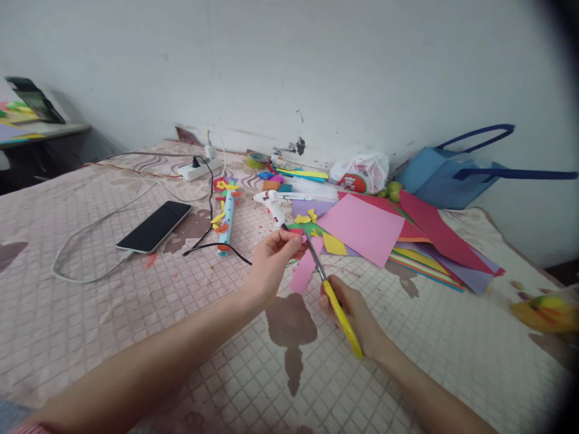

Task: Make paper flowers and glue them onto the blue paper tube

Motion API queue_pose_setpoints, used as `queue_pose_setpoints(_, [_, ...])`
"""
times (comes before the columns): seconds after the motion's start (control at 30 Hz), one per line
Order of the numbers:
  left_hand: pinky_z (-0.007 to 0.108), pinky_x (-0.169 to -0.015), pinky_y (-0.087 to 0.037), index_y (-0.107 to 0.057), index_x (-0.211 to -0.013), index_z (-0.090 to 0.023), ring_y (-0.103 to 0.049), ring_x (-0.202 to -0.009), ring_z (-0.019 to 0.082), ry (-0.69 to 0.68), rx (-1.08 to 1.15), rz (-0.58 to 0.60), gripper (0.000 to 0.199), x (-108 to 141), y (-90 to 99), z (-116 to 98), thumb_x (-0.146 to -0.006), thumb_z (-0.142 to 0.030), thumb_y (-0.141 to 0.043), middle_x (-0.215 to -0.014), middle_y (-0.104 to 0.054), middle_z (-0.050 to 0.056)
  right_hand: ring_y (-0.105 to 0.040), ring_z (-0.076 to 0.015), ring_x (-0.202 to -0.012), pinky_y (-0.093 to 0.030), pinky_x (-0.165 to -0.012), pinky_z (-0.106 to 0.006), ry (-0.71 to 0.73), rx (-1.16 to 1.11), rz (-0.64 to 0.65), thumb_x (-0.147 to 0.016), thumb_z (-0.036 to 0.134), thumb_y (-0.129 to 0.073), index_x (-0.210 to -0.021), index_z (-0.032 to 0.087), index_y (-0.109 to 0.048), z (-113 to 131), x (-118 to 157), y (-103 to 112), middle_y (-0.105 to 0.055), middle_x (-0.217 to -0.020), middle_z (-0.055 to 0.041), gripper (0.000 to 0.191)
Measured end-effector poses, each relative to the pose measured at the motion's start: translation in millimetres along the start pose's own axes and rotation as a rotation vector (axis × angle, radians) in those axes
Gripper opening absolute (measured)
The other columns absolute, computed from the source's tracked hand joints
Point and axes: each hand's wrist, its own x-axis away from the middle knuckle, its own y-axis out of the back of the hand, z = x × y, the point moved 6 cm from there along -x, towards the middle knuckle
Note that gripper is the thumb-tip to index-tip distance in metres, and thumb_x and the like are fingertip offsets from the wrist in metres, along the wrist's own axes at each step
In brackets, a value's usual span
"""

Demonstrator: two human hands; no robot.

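My left hand (275, 256) pinches a small piece of pink paper (304, 239) between thumb and fingers. My right hand (350, 307) grips yellow-handled scissors (341, 319), whose metal blades point up to the pink piece at my left fingertips. I cannot tell whether the blades touch it. Below the blades a pink paper strip (305, 270) lies on the tablecloth. Just beyond my hands are yellow paper cutouts (307, 217) and a white glue gun (272, 208). A light blue stick (227, 220) decorated with colourful paper pieces lies to the left.
A phone (156, 226) on a charging cable lies left, near a white power strip (199, 170). Coloured paper sheets (362, 226) are spread at right, before a blue bag (452, 175) and a white plastic bag (362, 172). A black cord (212, 244) runs towards my left wrist.
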Motion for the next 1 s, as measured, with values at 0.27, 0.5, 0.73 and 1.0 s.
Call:
queue_pose_setpoints(0.27, [0.027,-0.072,-0.048,-0.063,-0.074,-0.013,-0.061,-0.066,0.011,-0.017,-0.046,0.061,0.016,-3.8,-0.1,-6.2,-0.074,-0.028,-0.068,-0.070,-0.066,0.003,-0.035,-0.0107,-0.052,-0.029,-0.047,-0.023,-0.006,0.029,0.032,-0.083,0.045,-0.049,-0.071,0.022,-0.038,3.5,0.1,4.6,-0.041,-0.059,0.0049,0.028])
queue_pose_setpoints(0.5, [0.026,-0.070,-0.048,-0.062,-0.074,-0.013,-0.063,-0.065,0.011,0.035,-0.077,0.108,0.016,-7.0,0.8,-8.6,-0.073,-0.027,-0.069,-0.070,-0.067,0.003,-0.037,-0.0111,-0.053,-0.032,-0.049,-0.023,0.014,0.049,0.019,-0.083,0.044,-0.047,-0.070,0.022,-0.037,0.5,0.5,6.5,-0.041,-0.060,0.0042,0.027])
queue_pose_setpoints(0.73, [0.030,-0.073,-0.051,-0.062,-0.071,-0.012,-0.063,-0.065,0.012,0.109,-0.095,0.193,0.018,-16.0,4.1,-6.6,-0.069,-0.026,-0.073,-0.069,-0.067,0.003,-0.037,-0.0107,-0.052,-0.031,-0.048,-0.023,-0.022,0.052,0.053,-0.084,0.043,-0.047,-0.070,0.022,-0.037,-3.1,1.7,7.9,-0.041,-0.060,0.0042,0.026])
queue_pose_setpoints(1.0, [0.027,-0.073,-0.051,-0.062,-0.071,-0.012,-0.064,-0.065,0.011,0.180,-0.149,0.289,0.018,-23.1,8.8,-5.5,-0.071,-0.026,-0.072,-0.072,-0.067,0.003,-0.037,-0.0101,-0.051,-0.031,-0.047,-0.023,-0.016,0.062,0.064,-0.083,0.037,-0.048,-0.069,0.022,-0.037,-6.3,1.5,7.7,-0.041,-0.058,0.0051,0.023])
